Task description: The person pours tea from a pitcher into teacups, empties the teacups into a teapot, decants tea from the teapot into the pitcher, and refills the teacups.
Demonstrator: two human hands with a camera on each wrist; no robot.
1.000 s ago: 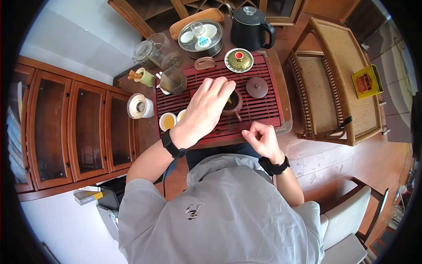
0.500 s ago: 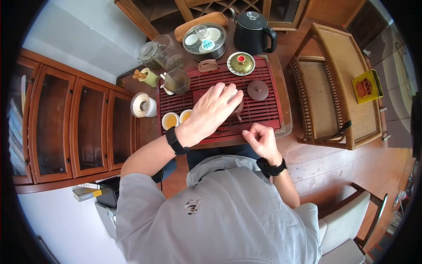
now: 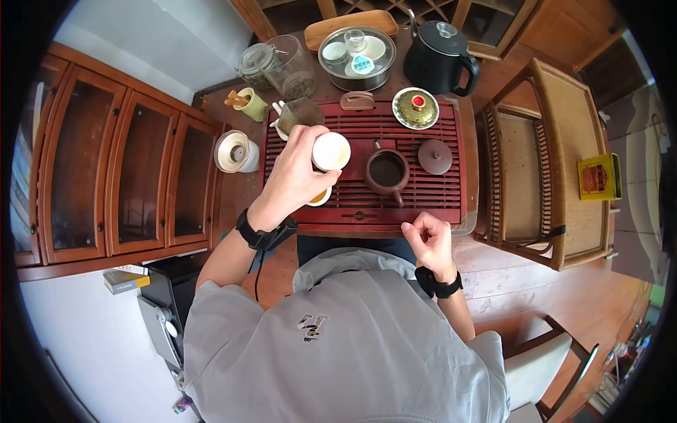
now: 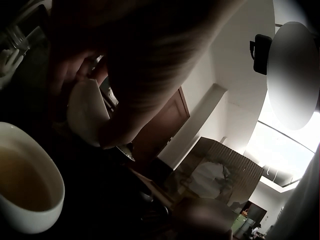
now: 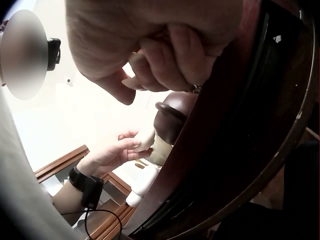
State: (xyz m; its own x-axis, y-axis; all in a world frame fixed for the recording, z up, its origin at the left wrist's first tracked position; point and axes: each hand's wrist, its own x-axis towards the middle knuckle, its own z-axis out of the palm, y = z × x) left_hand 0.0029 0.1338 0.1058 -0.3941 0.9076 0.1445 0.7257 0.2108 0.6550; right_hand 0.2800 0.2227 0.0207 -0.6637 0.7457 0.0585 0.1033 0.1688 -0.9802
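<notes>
In the head view the left hand (image 3: 289, 176) pinches a white cup (image 3: 331, 151) between thumb and fingers above the red slatted tea tray (image 3: 338, 217). A second cup (image 3: 321, 199) with amber liquid stands below it on the tray, partly covered by the hand; the left wrist view also shows a filled cup (image 4: 55, 200). Right of the held cup sits the uncovered brown teapot (image 3: 386, 170), dark inside, with its lid (image 3: 435, 156) beside it. The right hand (image 3: 431, 247) lies at the tray's front edge, fingers loosely curled, holding nothing.
Behind the tray stand a black kettle (image 3: 441, 60), a glass-lidded steel pot (image 3: 357, 60) and glass jars (image 3: 289, 67). A patterned lidded bowl (image 3: 416, 108) and a glass pitcher (image 3: 302, 116) are toward the tray's back. A white strainer cup (image 3: 237, 151) stands left.
The left hand has moved left from over the teapot, uncovering it, and now holds a white cup raised off the tray. The right hand stays near the front edge. The head view has shifted.
</notes>
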